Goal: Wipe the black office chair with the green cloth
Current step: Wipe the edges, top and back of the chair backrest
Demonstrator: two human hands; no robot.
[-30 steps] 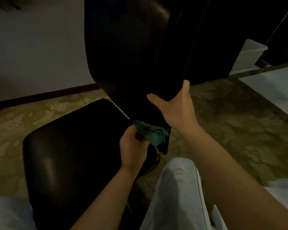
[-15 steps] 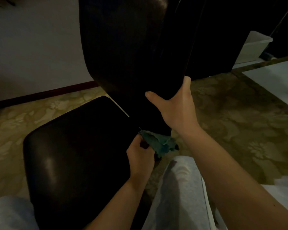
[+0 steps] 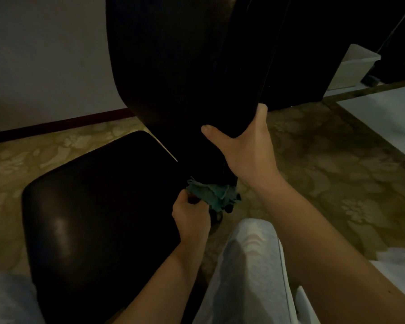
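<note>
The black office chair (image 3: 98,218) fills the middle of the head view, its seat at lower left and its tall backrest (image 3: 173,66) rising above. My left hand (image 3: 191,216) grips the crumpled green cloth (image 3: 212,192) at the bottom of the backrest, where it meets the seat. My right hand (image 3: 246,150) holds the backrest's lower right edge, thumb on the near face and fingers curled round the edge out of sight.
A patterned carpet (image 3: 337,183) covers the floor around the chair. A white bin (image 3: 353,66) stands at the back right beside dark furniture (image 3: 302,54). A white wall with a dark skirting board (image 3: 56,123) runs along the left. My light-trousered knee (image 3: 250,265) is below the cloth.
My left hand and the cloth have shifted slightly down and right along the backrest's base. My right hand keeps its hold on the backrest edge.
</note>
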